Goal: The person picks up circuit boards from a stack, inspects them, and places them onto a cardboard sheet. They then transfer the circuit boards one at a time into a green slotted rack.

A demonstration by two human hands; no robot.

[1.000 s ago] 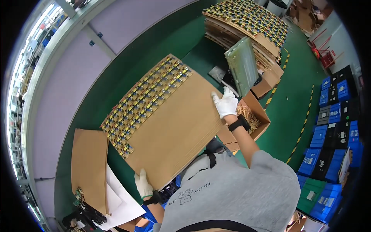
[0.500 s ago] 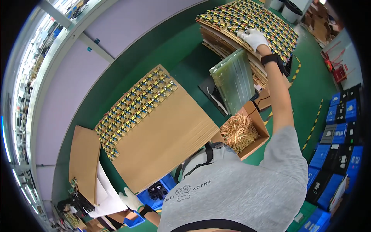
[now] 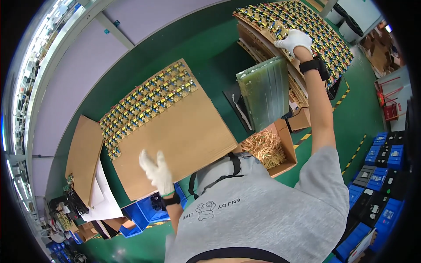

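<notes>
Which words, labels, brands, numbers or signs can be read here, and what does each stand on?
Grey shirt: dark printed lettering around a small cartoon figure; legible, but not copied here.
Blue and black bins: pale patches that may be labels, too small to read.
Circuit boards: any markings too small to read.
No other text can be made out.

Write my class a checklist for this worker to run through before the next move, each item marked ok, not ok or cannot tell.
1. Right hand and left hand gloved: ok.
2. Right hand gripping a circuit board at the far stack: ok.
3. Left hand free: ok, it is open and holds nothing.
4. Left hand touching the nearer cardboard sheet: cannot tell, it shows over the sheet.
5. Nearer cardboard sheet fully covered: not ok, rows of boards cover only its far-left part.
</notes>
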